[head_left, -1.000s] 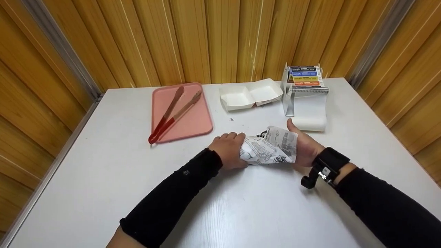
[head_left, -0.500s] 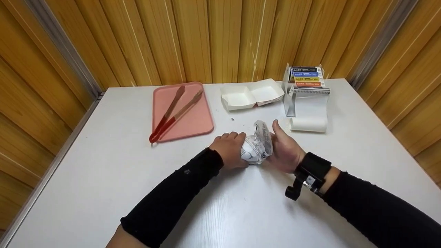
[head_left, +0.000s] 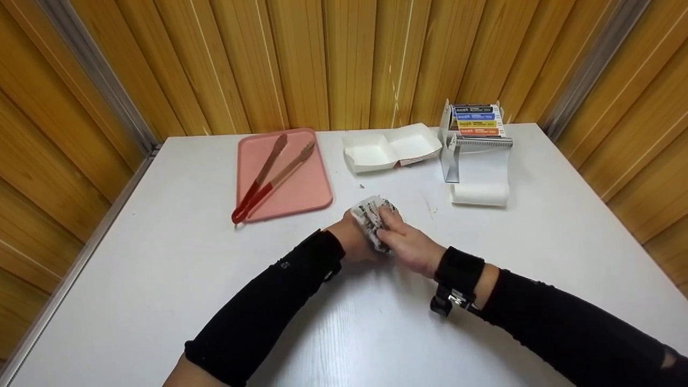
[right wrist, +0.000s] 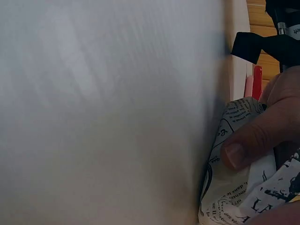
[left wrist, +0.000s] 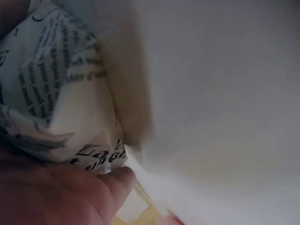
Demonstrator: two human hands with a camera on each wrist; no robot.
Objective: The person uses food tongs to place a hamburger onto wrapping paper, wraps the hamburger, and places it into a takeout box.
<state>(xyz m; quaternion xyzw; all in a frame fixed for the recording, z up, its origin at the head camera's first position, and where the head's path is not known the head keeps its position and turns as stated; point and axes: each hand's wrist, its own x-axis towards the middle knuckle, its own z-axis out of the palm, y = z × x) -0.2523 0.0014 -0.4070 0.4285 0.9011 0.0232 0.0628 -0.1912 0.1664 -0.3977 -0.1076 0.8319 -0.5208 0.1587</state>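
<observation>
A bundle (head_left: pixel 371 217) wrapped in white paper with black newspaper print stands between both hands at the middle of the table. My left hand (head_left: pixel 352 236) grips it from the left, and its thumb presses on the printed paper in the right wrist view. My right hand (head_left: pixel 411 244) holds the folded paper against the bundle's right side with thumb and fingers. Creased wrapping and printed letters fill the left part of the left wrist view, where the bundle (left wrist: pixel 84 108) sits close to the fingers. The wrapped contents are hidden.
A pink tray (head_left: pixel 317 188) bears tongs (head_left: pixel 260 193) with red handles at the back left. Behind the hands lies an opened white paper box (head_left: pixel 371 156). Right of it stands a rack (head_left: pixel 478 121) with several coloured packs and a curled white sheet (head_left: pixel 481 193). Wooden panels (head_left: pixel 349 64) enclose the table.
My right hand has moved left and in toward the bundle, folding the loose paper end down against it. My left hand keeps its hold, and the bundle has turned and shifted slightly left.
</observation>
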